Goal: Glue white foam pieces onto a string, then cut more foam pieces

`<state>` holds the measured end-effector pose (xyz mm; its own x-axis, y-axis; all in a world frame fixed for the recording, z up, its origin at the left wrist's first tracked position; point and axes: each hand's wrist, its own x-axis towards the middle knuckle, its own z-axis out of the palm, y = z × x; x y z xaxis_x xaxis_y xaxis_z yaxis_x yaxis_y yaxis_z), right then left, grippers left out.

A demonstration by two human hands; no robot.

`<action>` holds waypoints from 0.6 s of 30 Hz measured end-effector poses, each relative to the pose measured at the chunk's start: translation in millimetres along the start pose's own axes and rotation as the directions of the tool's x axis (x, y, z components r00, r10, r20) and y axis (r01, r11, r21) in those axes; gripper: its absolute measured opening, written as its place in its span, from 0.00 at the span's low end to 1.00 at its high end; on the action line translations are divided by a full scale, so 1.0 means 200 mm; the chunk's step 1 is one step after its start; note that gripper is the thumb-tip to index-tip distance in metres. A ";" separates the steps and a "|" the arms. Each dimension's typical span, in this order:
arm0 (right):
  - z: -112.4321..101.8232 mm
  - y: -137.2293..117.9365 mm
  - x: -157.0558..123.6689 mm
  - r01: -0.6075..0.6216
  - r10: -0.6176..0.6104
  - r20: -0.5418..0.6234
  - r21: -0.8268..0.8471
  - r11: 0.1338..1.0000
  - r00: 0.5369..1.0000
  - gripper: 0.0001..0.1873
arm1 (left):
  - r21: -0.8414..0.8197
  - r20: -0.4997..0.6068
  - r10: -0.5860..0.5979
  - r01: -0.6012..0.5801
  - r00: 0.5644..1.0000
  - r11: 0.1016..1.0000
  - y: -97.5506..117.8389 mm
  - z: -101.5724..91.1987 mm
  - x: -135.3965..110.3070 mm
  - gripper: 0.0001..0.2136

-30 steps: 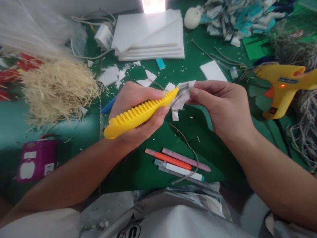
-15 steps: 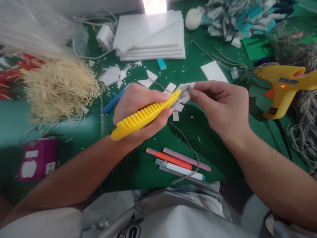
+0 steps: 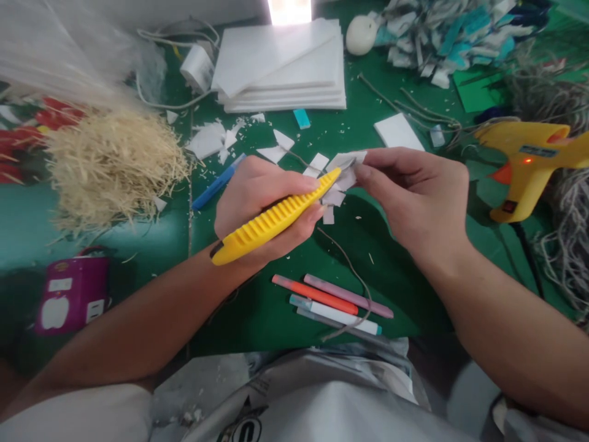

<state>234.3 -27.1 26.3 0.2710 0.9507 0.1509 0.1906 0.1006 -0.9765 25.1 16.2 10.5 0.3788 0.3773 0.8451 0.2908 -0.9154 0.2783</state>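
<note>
My left hand point(image 3: 246, 193) is wrapped around a yellow utility knife point(image 3: 271, 222) with a ribbed grip, its tip pointing away to the right. The knife's metal blade meets a small white piece point(image 3: 353, 158), pinched between thumb and fingertips of my right hand point(image 3: 426, 199). Small white offcuts point(image 3: 317, 164) lie on the green table just under the blade. Behind my left hand rests a slim blue pen-like tool point(image 3: 218, 184). A thin grey-brown cord point(image 3: 345, 258) curls across the table below my hands.
Several markers point(image 3: 317, 294) lie near the front edge. At the right stands a yellow glue gun point(image 3: 529, 162), its red light lit, beside tangled grey string point(image 3: 564, 245). White sheets point(image 3: 280, 67) are stacked at the back. Straw point(image 3: 115, 166) and a purple box point(image 3: 73, 294) occupy the left.
The knife and my left hand have shifted slightly to the right and down, its handle end lower. My right hand still pinches the white piece, having moved slightly right.
</note>
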 end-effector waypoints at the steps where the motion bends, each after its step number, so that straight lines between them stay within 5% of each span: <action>1: 0.00 0.00 0.00 -0.001 0.001 -0.001 0.010 1.000 1.000 0.05 | 0.007 0.003 0.008 -0.008 1.000 1.000 0.00 0.00 0.00 0.08; 6: 0.00 0.02 0.02 -0.010 0.010 -0.010 0.009 1.000 1.000 0.05 | 0.022 0.034 -0.080 0.079 0.996 0.997 0.03 -0.01 -0.01 0.07; 10: 0.01 0.02 0.02 0.001 -0.001 -0.046 -0.006 1.000 0.999 0.06 | -0.006 0.041 0.011 -0.010 0.999 1.000 0.06 -0.03 0.02 0.09; 18: -0.01 0.03 0.05 -0.006 0.003 -0.077 -0.047 0.999 0.997 0.06 | -0.100 0.075 0.004 0.003 0.997 0.995 0.05 -0.02 0.02 0.11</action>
<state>240.2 -18.1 21.2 0.3430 0.9257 0.1595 0.2332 0.0806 -0.9691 25.3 8.6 19.0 0.4447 0.3827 0.8098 0.2026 -0.9237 0.3252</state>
